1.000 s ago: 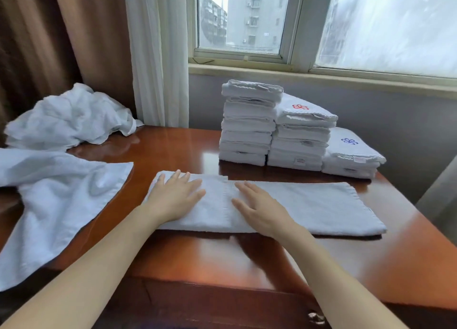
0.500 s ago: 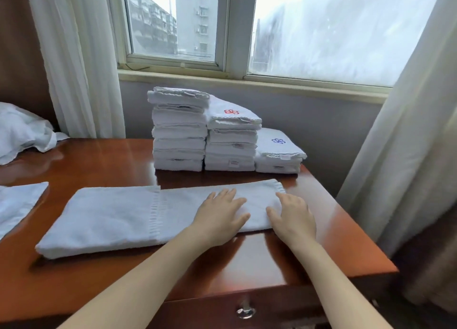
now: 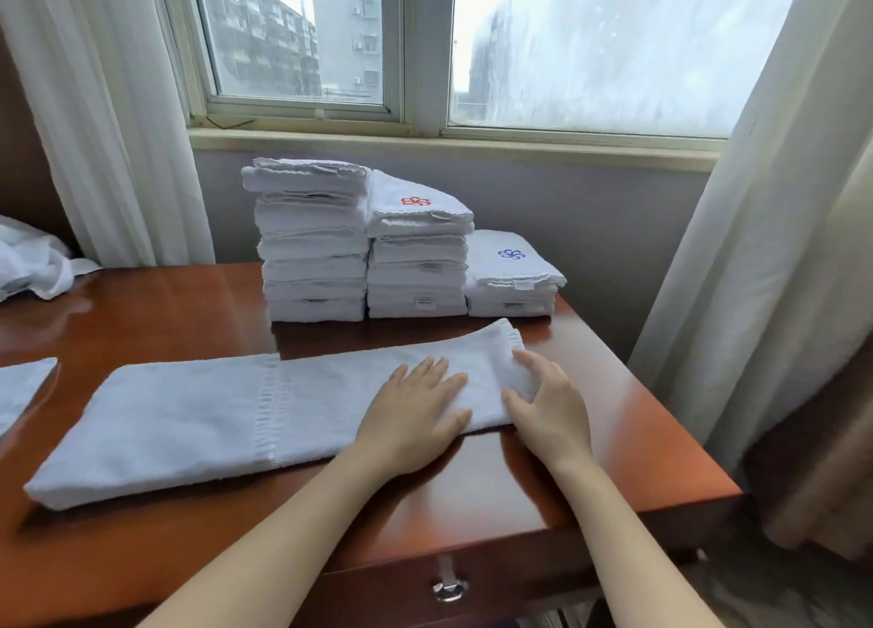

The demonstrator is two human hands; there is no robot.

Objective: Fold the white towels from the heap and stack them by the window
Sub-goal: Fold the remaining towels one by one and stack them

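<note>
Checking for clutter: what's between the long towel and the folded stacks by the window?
Just a strip of bare tabletop between the long towel and the folded stacks, narrowest at the towel's right end; head view.

Soft overcast daylight comes through the window (image 3: 590, 46) at 12 o'clock, its sky blown out white. The glossy tabletop (image 3: 165, 306) carries pale glare toward 9 o'clock. Wide-angle distortion bows the curtains (image 3: 779, 202) at 3 o'clock. Detail is slightly soft throughout.
</note>
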